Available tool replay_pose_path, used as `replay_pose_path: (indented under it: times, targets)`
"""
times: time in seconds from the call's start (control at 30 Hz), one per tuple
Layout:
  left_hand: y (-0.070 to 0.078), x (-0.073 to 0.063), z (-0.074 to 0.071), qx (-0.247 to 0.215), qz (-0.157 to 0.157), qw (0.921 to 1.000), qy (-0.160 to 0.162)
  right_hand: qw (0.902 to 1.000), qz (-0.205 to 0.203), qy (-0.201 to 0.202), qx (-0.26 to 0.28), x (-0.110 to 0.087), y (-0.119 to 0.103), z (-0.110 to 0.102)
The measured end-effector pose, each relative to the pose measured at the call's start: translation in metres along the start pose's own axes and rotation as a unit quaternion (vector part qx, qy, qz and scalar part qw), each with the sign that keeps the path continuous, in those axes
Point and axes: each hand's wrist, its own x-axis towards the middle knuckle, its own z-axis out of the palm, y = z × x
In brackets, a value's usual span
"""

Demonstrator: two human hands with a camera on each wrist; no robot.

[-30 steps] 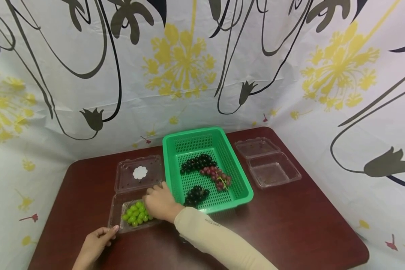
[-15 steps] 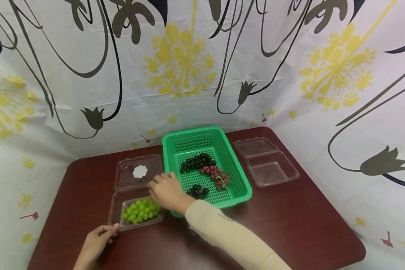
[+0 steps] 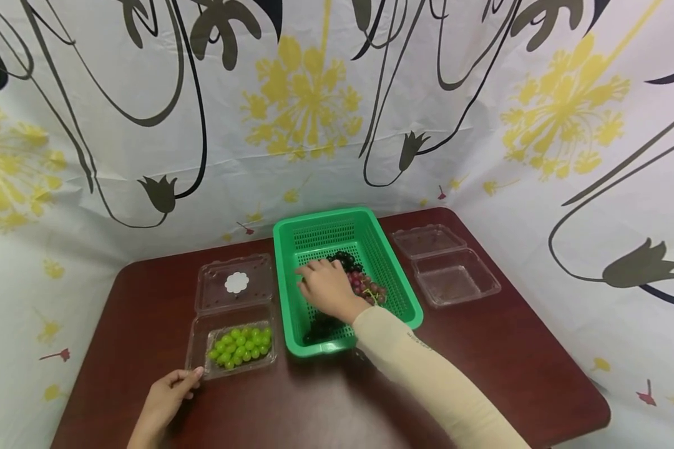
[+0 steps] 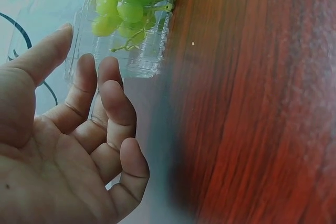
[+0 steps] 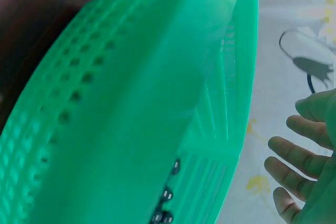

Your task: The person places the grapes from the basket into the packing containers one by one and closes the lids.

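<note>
In the head view my left hand (image 3: 171, 396) holds the near left corner of a clear plastic clamshell container (image 3: 202, 373) between thumb and fingers. The left wrist view shows the same hand (image 4: 79, 129) with its thumb and fingertips at the container's rim (image 4: 147, 70). A bunch of green grapes (image 3: 241, 346) lies inside the container's base. Over the green basket (image 3: 407, 299) hovers my right hand (image 3: 328, 288), fingers spread and holding nothing. Beneath it are black grapes (image 3: 345, 259) and red grapes (image 3: 365, 285), partly hidden by the hand and forearm.
The lid (image 3: 213, 284) of the left container lies open behind its base, with a white label (image 3: 237, 282) on it. A second clear container (image 3: 455, 284) stands open right of the basket. A patterned cloth (image 3: 326, 174) hangs behind the dark red table (image 3: 314, 411).
My right hand has left the green grapes in the left container and moved right, over the green basket. My left hand has stayed at the container's corner.
</note>
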Motion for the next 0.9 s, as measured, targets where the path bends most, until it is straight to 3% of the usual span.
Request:
replay_pose_path:
  times: [0.17,0.4,0.9]
  targets:
    - [0.002,0.000,0.000,-0.003,0.003,1.0000,0.001,0.9984,0.026,-0.051,0.003,-0.004,0.026,-0.001]
    - [0.001,0.000,0.000,-0.004,0.007,1.0000,0.000,0.9870,0.055,-0.151,-0.003,-0.014,0.054,0.010]
    - [0.000,0.001,-0.001,-0.016,0.002,0.9999,0.000,0.9742,0.049,-0.220,0.013,-0.023,0.070,0.019]
